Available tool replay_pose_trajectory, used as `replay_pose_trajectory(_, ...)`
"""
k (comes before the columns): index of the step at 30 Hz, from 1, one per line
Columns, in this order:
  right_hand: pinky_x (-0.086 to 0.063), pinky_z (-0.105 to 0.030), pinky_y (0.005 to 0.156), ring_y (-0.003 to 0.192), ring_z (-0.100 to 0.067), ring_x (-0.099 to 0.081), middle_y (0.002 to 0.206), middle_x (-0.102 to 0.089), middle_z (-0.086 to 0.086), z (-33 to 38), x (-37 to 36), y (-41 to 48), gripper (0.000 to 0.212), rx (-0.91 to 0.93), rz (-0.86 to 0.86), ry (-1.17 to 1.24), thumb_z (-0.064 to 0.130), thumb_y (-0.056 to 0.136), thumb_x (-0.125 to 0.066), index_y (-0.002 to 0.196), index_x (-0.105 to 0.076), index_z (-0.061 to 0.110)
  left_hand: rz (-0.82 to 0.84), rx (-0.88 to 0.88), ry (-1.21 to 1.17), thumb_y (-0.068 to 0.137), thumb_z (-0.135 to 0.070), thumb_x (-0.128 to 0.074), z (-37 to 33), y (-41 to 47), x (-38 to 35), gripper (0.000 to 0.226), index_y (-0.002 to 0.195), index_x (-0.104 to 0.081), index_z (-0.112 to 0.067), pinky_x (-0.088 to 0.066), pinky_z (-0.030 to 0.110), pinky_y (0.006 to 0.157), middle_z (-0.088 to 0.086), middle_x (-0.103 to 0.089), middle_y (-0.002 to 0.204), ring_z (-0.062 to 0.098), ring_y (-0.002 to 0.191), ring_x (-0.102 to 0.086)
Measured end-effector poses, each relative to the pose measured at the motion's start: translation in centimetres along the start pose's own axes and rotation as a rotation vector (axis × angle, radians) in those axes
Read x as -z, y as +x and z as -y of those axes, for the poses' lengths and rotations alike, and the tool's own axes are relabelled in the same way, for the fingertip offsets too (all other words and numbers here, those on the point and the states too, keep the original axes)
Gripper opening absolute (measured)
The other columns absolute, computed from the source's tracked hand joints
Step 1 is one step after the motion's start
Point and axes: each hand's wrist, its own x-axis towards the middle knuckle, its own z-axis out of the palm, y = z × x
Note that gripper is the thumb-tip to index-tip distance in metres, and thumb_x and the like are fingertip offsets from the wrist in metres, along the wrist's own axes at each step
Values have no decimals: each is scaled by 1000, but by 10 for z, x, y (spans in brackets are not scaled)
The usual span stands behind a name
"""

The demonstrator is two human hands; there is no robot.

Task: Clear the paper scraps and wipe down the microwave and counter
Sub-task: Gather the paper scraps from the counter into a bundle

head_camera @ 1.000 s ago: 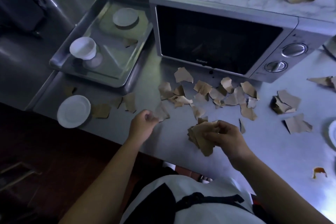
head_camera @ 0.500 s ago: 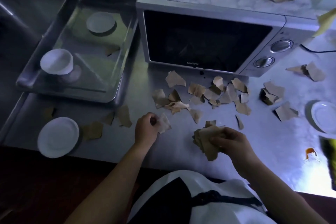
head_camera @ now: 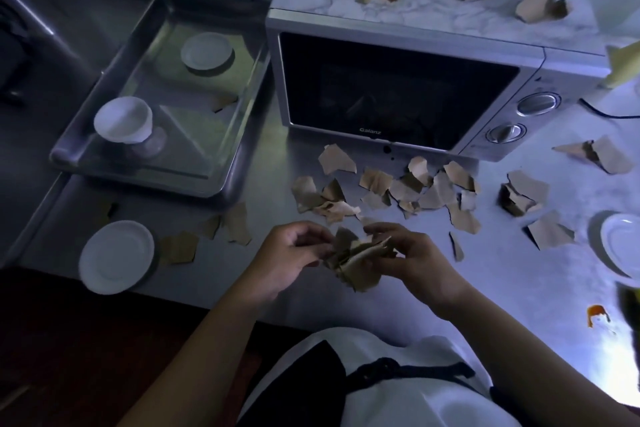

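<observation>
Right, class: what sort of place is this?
Probably a kitchen, perhaps a commercial one: a microwave stands on a steel counter, beside a metal tray holding a white cup.

head cam, looks fwd and down, close over counter (head_camera: 502, 274)

White top, black apron, bare forearms

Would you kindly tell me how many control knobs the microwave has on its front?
2. The upper knob and the lower knob sit one above the other on the control panel at the right end of the microwave. None appears hidden.
</observation>
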Motion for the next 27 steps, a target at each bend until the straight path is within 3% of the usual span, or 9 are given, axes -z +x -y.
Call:
replay_pose_trajectory(3,-59,-40,90,108,-19,-67,121,-68,-1,-1,9,-4,23,19,5,65,-3,87,-69,106,-73,9,47,19,-34,82,5,-73,-8,-8,-16,26,80,-77,-21,-51,17,64,2,-75,79,8,74,-70)
replay_pose_trajectory(7,-61,-37,73,83,-25,-72,85,-73,-7,-5,17,-15,16,52,-17,94,-11,86,-65,85,-66,6,173,74,-7,85,4,-70,-10,-13,-28,24,87,-77,-18,-54,21,72,3,-75,86,11,82,-69)
replay_pose_trajectory(9,-60,-35,70,79,-26,-69,79,-70,-7,-8,23,-19,13,46,-25,97,-12,85,-64,85,-63,1,224,79,42,87,-1,-70,-12,-11,-29,24,88,-79,-23,-56,23,76,4,-76,91,13,84,-70)
replay_pose_trajectory(12,-61,-39,75,88,-30,-71,90,-72,-14,-12,36,-27,18,22,-52,185,-12,86,-65,98,-65,2,23,-14,158,87,-10,-72,-10,10,-24,19,90,-78,-28,-54,24,74,1,-76,93,12,84,-70)
replay_pose_trajectory(16,-58,-29,72,89,-21,-71,93,-75,-8,-21,54,-42,31,-43,-163,239,-11,85,-67,99,-73,16,-319,-108,602,80,-24,-80,-1,61,-17,24,99,-69,-31,-45,21,78,-12,-69,101,10,92,-64)
replay_pose_trajectory(19,-59,-31,71,85,-25,-72,89,-76,-12,-27,64,-54,25,-72,-244,269,-11,83,-67,87,-77,11,-255,-161,887,78,-24,-81,5,95,-20,39,114,-67,-17,-48,29,83,-2,-65,109,16,97,-59)
replay_pose_trajectory(22,-62,-42,78,88,-33,-71,89,-75,-17,-31,76,-64,20,-79,-311,267,-10,83,-69,89,-77,7,-228,-160,1074,83,-24,-76,9,111,-27,24,105,-71,-18,-51,32,81,0,-69,104,19,95,-64)
replay_pose_trajectory(24,-60,-45,84,94,-37,-71,94,-75,-19,-34,84,-71,20,-80,-321,295,-12,84,-66,93,-76,2,-223,-106,1059,87,-20,-71,7,113,-32,10,97,-72,-19,-52,33,79,0,-73,98,18,89,-65)
replay_pose_trajectory(27,-61,-37,81,92,-34,-72,92,-76,-19,-35,92,-79,28,-50,-292,354,-16,85,-60,90,-79,4,-242,-29,981,89,-15,-67,-1,105,-41,7,89,-73,-18,-54,35,72,-1,-73,87,20,81,-66)
